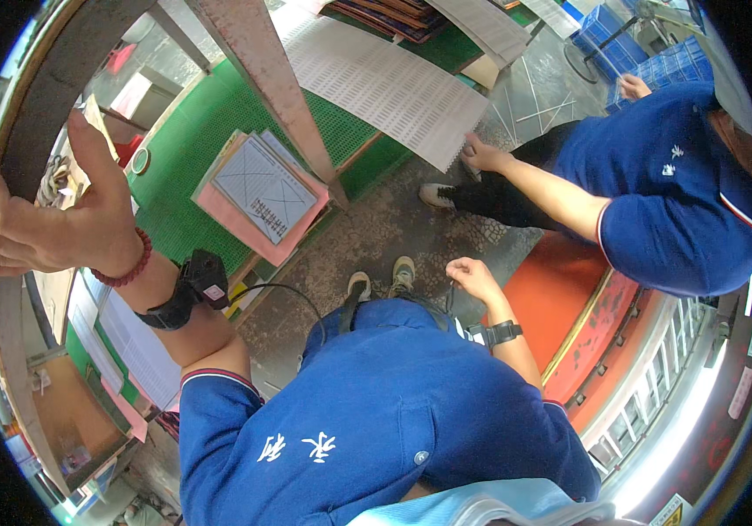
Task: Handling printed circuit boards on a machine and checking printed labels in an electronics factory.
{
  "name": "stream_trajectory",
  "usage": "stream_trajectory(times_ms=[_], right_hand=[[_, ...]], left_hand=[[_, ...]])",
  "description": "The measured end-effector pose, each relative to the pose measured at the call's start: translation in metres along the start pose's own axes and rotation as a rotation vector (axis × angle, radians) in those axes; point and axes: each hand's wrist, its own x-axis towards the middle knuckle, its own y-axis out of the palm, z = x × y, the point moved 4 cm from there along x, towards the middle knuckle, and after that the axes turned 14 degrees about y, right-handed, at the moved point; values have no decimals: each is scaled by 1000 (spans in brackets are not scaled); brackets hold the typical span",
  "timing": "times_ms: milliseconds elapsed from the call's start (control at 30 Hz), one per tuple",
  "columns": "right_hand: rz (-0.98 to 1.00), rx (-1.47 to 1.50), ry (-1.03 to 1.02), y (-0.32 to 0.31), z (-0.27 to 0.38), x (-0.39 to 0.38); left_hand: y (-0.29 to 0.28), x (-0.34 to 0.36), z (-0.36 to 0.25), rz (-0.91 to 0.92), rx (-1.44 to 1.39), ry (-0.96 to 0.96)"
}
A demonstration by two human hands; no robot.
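Note:
My left hand (pixel 65 215) is raised at the far left, with a red bead bracelet at its wrist. Its thumb and curled fingers lie on either side of a worn metal beam (pixel 39 110), holding it. My right hand (pixel 474 279) is in front of my body, fingers curled together; a thin dark thing shows below the fingertips, too small to name. A stack of papers and pink sheets (pixel 264 197) lies on the green mesh table (pixel 185 162), between my left hand and the table's near edge. A co-worker's hand (pixel 483 156) touches the end of a long printed sheet (pixel 376 88).
The co-worker in blue (pixel 630 167) stands at the right. A rusty upright post (pixel 266 79) rises in front of the table. A tape roll (pixel 140 160) sits at its left. An orange machine (pixel 560 298) flanks my right side; blue crates (pixel 613 44) stand at the far right.

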Motion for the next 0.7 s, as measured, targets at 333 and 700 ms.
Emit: stream_trajectory(times_ms=[333, 700], right_hand=[[9, -35, 6, 5, -2, 7], [19, -81, 13, 6, 6, 6]], left_hand=[[1, -1, -1, -4, 30, 23], [2, 1, -4, -4, 56, -10]])
